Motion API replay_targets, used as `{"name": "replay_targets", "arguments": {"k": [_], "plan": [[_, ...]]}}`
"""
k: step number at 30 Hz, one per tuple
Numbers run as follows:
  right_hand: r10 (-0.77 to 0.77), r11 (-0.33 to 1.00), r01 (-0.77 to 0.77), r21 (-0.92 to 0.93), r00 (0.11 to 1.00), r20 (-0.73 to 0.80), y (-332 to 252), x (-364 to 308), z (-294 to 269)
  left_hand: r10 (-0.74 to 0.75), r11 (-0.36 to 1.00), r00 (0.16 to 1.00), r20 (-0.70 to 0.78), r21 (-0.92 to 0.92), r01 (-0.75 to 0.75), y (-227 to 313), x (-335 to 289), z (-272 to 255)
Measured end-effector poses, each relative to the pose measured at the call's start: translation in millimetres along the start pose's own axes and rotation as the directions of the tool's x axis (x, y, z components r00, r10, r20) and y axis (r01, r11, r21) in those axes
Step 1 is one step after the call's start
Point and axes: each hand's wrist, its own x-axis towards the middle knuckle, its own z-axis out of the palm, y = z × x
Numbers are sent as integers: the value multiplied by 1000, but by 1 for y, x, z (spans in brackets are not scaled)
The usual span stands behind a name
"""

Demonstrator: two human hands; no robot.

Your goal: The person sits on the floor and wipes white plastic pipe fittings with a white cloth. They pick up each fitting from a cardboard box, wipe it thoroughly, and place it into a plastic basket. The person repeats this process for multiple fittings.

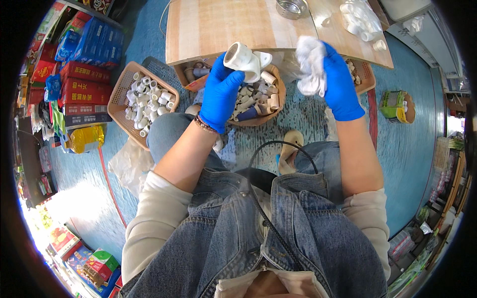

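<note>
In my blue-gloved left hand is a white plastic pipe fitting, its wide round opening tilted up and a branch pointing right. My thumb and fingers are closed round its lower left side. My right hand, gloved in blue as well, grips a crumpled white cloth. The cloth hangs to the left of that hand, apart from the fitting. Both hands are held up near the front edge of a wooden table. Below the fitting, a box contains mixed white, beige and grey pipe pieces.
To the left, an orange-tan basket holds many small white fittings. A metal bowl, a clear plastic bag and a small white fitting rest on the table. Stacked red cartons and a yellow oil bottle stand far left.
</note>
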Motion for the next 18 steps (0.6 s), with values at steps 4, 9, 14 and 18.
{"name": "replay_targets", "arguments": {"k": [4, 9, 14, 18], "plan": [[-116, 868, 100, 486, 993, 3, 5, 5, -2, -126, 982, 981, 148, -125, 145, -6, 3, -3], [-149, 964, 60, 260, 929, 338, -9, 0, 23, -317, 853, 910, 268, -338, 397, -19, -6, 10], [-126, 914, 286, -287, 874, 469, -2, -19, 56, -476, 838, 836, 272, -149, 525, -23, -10, 13], [178, 959, 4, -284, 770, 613, -6, -16, 38, -542, 780, 758, 363, -118, 614, -16, -12, 9]]}}
